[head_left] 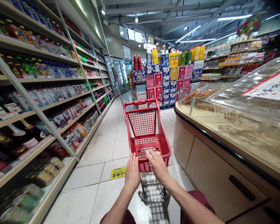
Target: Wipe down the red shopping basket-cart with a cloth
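The red cart [147,143] stands between shelves [49,80] and a counter [207,165], its near rim met by the left hand [133,170], nearly straight-fingered, and the right hand [157,166], loosely curled, spaced presumably for even control; whether either grips firmly cannot be told.

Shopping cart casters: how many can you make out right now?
2: the near left caster and the near right caster, low on the red shopping cart. Any others may be hidden behind it.
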Demonstrator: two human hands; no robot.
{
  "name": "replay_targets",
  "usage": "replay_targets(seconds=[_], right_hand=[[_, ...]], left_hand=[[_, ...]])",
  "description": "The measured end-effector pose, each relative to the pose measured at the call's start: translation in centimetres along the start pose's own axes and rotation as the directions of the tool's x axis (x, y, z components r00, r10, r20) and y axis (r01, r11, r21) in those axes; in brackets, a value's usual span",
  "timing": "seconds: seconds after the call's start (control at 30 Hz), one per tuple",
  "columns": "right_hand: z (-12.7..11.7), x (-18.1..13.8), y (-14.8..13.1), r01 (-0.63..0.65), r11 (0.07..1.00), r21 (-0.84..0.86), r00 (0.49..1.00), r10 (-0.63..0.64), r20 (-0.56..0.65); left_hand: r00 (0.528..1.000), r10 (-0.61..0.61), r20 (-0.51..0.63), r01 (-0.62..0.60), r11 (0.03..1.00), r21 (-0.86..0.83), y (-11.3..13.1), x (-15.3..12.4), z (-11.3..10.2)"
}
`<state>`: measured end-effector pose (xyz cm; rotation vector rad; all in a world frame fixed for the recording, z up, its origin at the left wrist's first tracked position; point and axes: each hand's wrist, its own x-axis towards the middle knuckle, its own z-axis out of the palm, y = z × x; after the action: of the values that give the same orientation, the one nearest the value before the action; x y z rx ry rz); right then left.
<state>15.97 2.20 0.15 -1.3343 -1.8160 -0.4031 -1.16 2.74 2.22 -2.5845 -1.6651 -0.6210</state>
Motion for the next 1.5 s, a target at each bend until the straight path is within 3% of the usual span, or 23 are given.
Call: replay_targets(seconds=[0.17,0.23,0.33,0.4,0.47,0.57,0.63,0.83,0.9,1.0,1.07,1.23,1.3,1.43,1.5], right_hand=[[-2.5,-1.5,4.1,-0.159,0.986,-0.054,0.987,0.158,-0.018],[-1.9,-1.6,2.8,-0.167,0.985,-0.04,0.986,0.167,-0.016],[0.6,-0.7,-1.4,-0.082,0.996,0.029,0.996,0.081,0.026],[1.5,-0.3,-2.6,-0.033,0.997,0.073,0.998,0.03,0.052],[0.9,-0.6,-1.3,-0.05,0.995,0.086,0.998,0.046,0.05],[-1.1,-1.7,2.5,-0.193,0.98,0.039,0.981,0.192,0.023],[-1.7,-2.1,3.3,-0.268,0.963,0.017,0.964,0.267,0.01],[0.8,-0.9,-1.4,-0.102,0.986,0.133,0.993,0.093,0.07],[0.3,-1.2,-0.3,-0.117,0.985,0.131,0.993,0.112,0.044],[-1.2,-2.1,2.8,-0.261,0.963,0.069,0.965,0.263,-0.019],[-1.3,-2.2,3.0,-0.304,0.952,0.045,0.952,0.305,-0.034],[1.3,-1.0,-1.5,-0.127,0.986,0.105,0.991,0.123,0.045],[1.1,-1.1,-1.1,-0.098,0.99,0.1,0.994,0.093,0.057],[-1.5,-1.9,2.6,-0.27,0.963,-0.006,0.963,0.27,-0.002],[-1.7,-1.8,2.5,-0.312,0.95,-0.024,0.95,0.312,-0.011]], left_hand=[[0.996,-0.069,-0.054,0.071,0.997,0.029,0.3,-0.7,0.4],[0.996,-0.056,-0.074,0.057,0.998,0.018,0.6,-0.7,0.9],[0.996,-0.024,-0.084,0.026,1.0,0.016,0.7,-0.7,1.3],[0.998,-0.012,-0.064,0.014,0.999,0.039,0.6,-0.6,1.0],[0.999,-0.005,-0.033,0.008,0.997,0.075,0.6,-0.6,0.7],[1.0,0.006,-0.004,-0.005,0.993,0.116,1.0,-0.6,0.4],[1.0,0.008,-0.01,-0.006,0.992,0.126,1.3,-0.7,0.6],[0.998,0.032,-0.058,-0.022,0.985,0.171,1.5,-1.0,1.0],[0.998,0.039,-0.046,-0.029,0.979,0.202,1.4,-1.0,0.8],[0.998,0.041,-0.041,-0.03,0.971,0.239,1.5,-1.1,0.7],[0.998,0.036,-0.059,-0.02,0.968,0.249,1.7,-1.1,1.0],[0.995,0.035,-0.089,-0.011,0.966,0.257,1.4,-1.2,1.7],[0.995,0.046,-0.089,-0.022,0.966,0.259,1.1,-1.3,1.6],[0.992,0.059,-0.108,-0.031,0.969,0.246,1.1,-1.5,1.6],[0.991,0.052,-0.123,-0.022,0.973,0.23,1.4,-1.5,1.8]])
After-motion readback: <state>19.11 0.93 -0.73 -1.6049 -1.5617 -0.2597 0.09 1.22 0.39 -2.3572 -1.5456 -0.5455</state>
